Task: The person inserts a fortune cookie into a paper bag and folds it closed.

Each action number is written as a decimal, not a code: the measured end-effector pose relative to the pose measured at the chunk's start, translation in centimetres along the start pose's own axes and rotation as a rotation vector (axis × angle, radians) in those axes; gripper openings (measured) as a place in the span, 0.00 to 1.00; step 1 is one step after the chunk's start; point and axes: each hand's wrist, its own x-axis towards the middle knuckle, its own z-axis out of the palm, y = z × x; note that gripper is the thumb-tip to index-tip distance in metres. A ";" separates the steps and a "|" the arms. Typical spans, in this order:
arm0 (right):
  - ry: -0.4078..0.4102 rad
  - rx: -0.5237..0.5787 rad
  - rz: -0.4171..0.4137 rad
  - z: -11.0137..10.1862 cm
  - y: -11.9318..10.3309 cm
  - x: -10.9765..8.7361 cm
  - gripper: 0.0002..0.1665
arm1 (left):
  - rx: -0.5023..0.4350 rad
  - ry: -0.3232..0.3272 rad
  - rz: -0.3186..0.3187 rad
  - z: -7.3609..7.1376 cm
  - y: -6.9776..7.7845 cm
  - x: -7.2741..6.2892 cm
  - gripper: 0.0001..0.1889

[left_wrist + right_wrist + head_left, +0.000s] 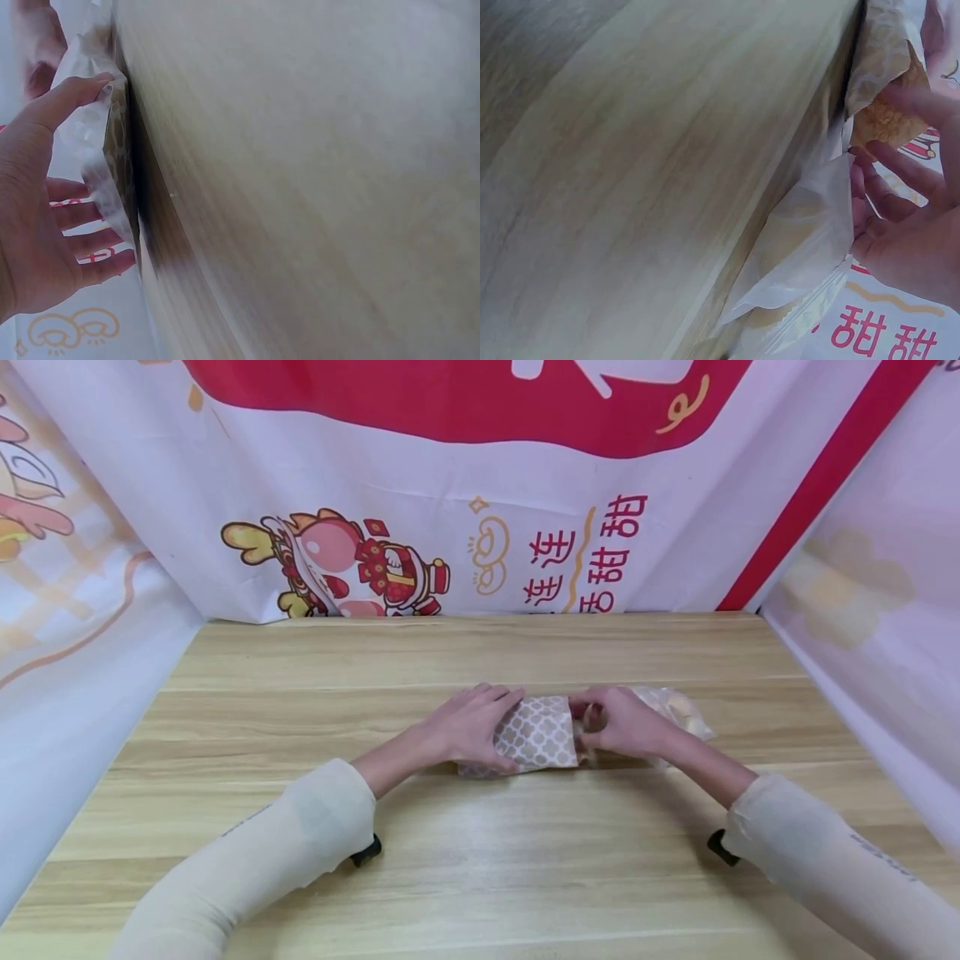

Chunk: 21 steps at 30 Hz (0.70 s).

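Observation:
A paper bag with a tan-and-white lattice print lies flat near the middle of the wooden table. My left hand grips its left end, thumb on the near edge and fingers on the far edge. At the bag's right-hand mouth, my right hand holds a browned, bread-like piece between thumb and fingers. Part of that piece is hidden inside the paper. Just right of the right hand is a clear plastic bag with pale, bread-like pieces in it; the right wrist view shows this bag close below the fingers.
The wood-grain table stretches in front of and around both arms. Behind it hangs a white and red printed cloth, with more cloth along the left and right sides.

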 end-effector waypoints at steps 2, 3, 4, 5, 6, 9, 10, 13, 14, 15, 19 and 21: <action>0.013 0.044 0.053 -0.2 -0.3 0.0 0.17 | 0.005 -0.004 -0.007 0.0 0.0 0.0 0.61; 0.015 0.076 0.081 -0.3 -0.4 0.0 0.15 | 0.007 -0.007 -0.012 0.1 0.0 0.0 0.61; 0.020 0.107 0.098 -0.4 -0.6 0.0 0.12 | 0.008 -0.008 -0.017 0.1 0.0 0.0 0.61; 0.024 0.128 0.110 -0.4 -0.8 0.0 0.11 | 0.009 -0.009 -0.020 0.1 0.0 0.0 0.61; 0.023 0.142 0.122 -0.5 -1.0 0.1 0.11 | 0.011 -0.008 -0.022 0.1 -0.1 0.0 0.61; 0.020 0.173 0.128 -0.3 -1.2 0.2 0.12 | 0.014 -0.007 -0.023 0.2 -0.2 -0.1 0.62; 0.021 0.171 0.125 -0.2 -1.2 0.3 0.11 | 0.015 -0.007 -0.020 0.2 -0.2 -0.2 0.62; 0.025 0.168 0.122 0.0 -1.1 0.3 0.09 | 0.011 -0.022 -0.016 0.1 -0.4 -0.4 0.65; 0.026 0.174 0.124 0.0 -1.1 0.3 0.09 | 0.009 -0.033 -0.018 0.1 -0.5 -0.5 0.66; 0.027 0.180 0.121 0.0 -1.1 0.3 0.09 | 0.007 -0.044 -0.020 0.0 -0.6 -0.6 0.67; 0.015 0.214 0.119 0.1 -1.0 0.2 0.09 | -0.013 -0.093 -0.042 -0.1 -0.9 -1.1 0.70; 0.007 0.230 0.124 0.1 -1.1 0.2 0.10 | -0.030 -0.106 -0.051 -0.2 -1.0 -1.3 0.70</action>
